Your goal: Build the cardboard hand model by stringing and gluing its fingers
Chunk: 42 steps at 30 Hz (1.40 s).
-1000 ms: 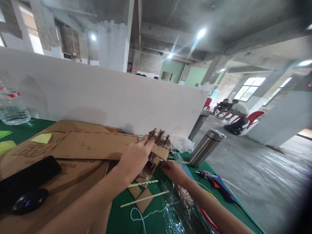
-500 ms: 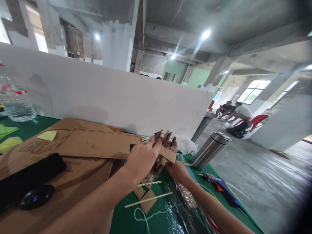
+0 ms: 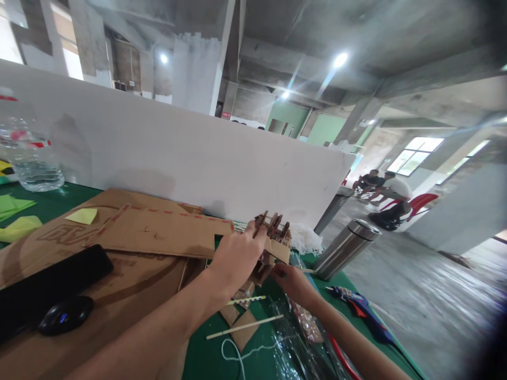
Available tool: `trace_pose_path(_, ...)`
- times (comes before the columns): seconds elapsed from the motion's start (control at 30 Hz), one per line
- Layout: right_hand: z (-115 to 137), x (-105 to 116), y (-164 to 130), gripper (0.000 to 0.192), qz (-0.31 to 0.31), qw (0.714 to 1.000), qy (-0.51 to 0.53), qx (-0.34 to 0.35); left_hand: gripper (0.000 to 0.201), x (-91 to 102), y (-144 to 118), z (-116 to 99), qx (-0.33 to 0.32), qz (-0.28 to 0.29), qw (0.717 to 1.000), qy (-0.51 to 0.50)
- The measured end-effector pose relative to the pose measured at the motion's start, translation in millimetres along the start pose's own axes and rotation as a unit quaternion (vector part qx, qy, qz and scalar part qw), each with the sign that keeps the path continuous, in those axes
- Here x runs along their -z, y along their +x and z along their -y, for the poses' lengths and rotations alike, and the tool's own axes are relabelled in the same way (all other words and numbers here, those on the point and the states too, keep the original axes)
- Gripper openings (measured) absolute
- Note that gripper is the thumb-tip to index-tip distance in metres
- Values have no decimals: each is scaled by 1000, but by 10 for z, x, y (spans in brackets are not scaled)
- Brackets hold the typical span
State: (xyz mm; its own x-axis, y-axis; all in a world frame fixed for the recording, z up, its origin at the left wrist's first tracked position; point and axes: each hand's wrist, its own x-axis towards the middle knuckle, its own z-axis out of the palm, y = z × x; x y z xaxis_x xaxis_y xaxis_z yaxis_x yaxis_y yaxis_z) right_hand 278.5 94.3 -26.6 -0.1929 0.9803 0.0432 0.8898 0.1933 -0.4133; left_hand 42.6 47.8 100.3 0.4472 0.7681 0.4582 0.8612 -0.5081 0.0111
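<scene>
My left hand (image 3: 236,258) grips a small cardboard model (image 3: 274,241) with dark wooden clips standing up along its top, held just above the green table (image 3: 206,359). My right hand (image 3: 292,282) reaches in from below on the model's right side and touches its underside, fingers curled. Whether it holds a small part there is hidden. Under the model lie cardboard scraps (image 3: 242,320) and thin wooden sticks (image 3: 244,327).
Large flat cardboard sheets (image 3: 154,232) cover the table's left, with a yellow sticky note (image 3: 82,215), a black phone (image 3: 47,285) and a mouse (image 3: 65,315). A steel flask (image 3: 344,248), a blue glue gun (image 3: 358,309), clear plastic wrap (image 3: 293,343), a water bottle (image 3: 29,158) and a white partition (image 3: 178,153) surround them. People sit far right.
Both hands and the model have stayed together. The view has shifted slightly, so everything sits a little further right and lower in the frame.
</scene>
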Motion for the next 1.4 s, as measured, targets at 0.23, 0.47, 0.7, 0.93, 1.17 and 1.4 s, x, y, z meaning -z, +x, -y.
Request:
trace_pose_path(0.23, -26, -108, 82, 14, 5, 1000, -20, -12, 51, -21, -1, 3, 1, -2, 1000, -7)
trace_pose_path(0.47, -107, -142, 164, 17, 8, 999, -35, -36, 50, -10, -3, 10, -2, 4, 1000, -9)
trace_pose_path(0.7, -95, -98, 141, 15, -22, 998, -37, -39, 51, 7, -4, 17, 2, 10, 1000, -1)
trace_pose_path(0.93, -80, -47, 54, 26, -35, 999, -17, 13, 51, 11, 4, 22, 7, 21, 1000, 3)
trace_pose_path(1.17, -102, -72, 31, 20, -14, 998, -35, 41, 50, 36, 2, -8, 7, 30, 1000, 5)
trace_pose_path(1.4, -68, -122, 93, 10, 12, 998, -67, -4, 51, 53, 13, -5, 0, 37, 999, 5)
